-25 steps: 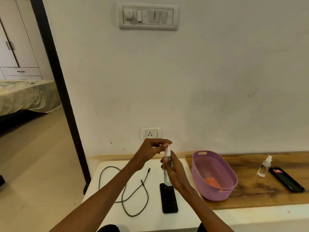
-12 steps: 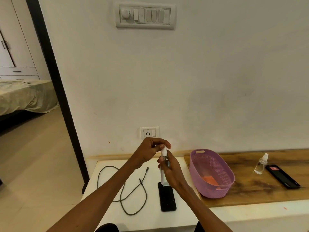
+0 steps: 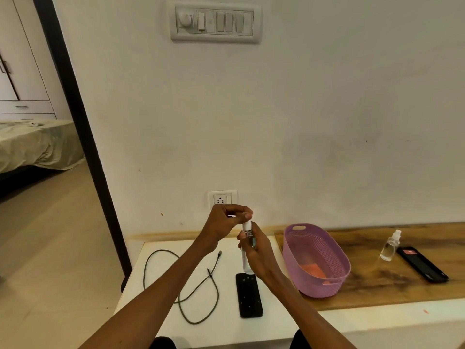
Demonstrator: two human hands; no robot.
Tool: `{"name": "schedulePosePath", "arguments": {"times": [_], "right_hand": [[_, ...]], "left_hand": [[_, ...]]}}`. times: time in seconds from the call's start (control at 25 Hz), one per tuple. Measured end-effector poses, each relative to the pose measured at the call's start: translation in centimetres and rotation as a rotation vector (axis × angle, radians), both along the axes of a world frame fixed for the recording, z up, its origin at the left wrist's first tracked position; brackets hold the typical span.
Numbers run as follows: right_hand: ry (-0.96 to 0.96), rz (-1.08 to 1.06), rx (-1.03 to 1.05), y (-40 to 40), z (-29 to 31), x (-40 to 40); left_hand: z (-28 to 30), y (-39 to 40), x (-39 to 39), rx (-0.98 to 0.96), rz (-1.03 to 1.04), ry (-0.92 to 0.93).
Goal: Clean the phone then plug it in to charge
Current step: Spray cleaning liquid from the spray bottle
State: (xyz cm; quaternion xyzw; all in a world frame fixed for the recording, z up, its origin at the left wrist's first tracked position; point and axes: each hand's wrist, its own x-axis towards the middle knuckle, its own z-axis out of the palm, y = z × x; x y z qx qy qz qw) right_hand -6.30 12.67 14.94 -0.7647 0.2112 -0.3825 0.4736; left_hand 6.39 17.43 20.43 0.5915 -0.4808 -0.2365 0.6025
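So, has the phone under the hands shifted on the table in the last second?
No. The phone lies flat in the same spot, between the cable loop and the basket. Its shift in frame matches the socket, so only the camera moved.

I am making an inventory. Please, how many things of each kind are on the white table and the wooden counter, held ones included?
Phones: 2, one on the table, one on the counter
Spray bottles: 2, one held in the right hand, one on the counter
Cables: 1
Baskets: 1
Cloths: 1, orange, inside the basket
Total: 7
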Motion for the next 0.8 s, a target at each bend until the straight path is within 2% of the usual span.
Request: {"name": "schedulePosePath", "arguments": {"times": [0.2, 0.36, 0.44, 0.6, 0.8], "right_hand": [[0.005, 0.009, 0.054, -0.3, -0.7, 0.4], [0.033, -0.012, 0.065, -0.9, -1.4, 0.5], [0.077, -0.03, 0.037, -1.5, -1.7, 0.1], [0.119, -0.121, -0.047, -3.9, -1.4, -1.1], [0.089, -0.283, -0.091, -9.6, 0.5, -2.9]], "left_hand": [[0.2, 0.4, 0.5, 0.055, -0.154, -0.023], [-0.4, 0.4, 0.3, 0.033, -0.187, -0.052], [-1.0, 0.0, 0.2, 0.028, -0.152, -0.036], [-2.8, -1.2, 0.3, 0.079, 0.059, -0.042], [-6.2, -2.8, 1.5, 0.199, 0.099, -0.087]]}}
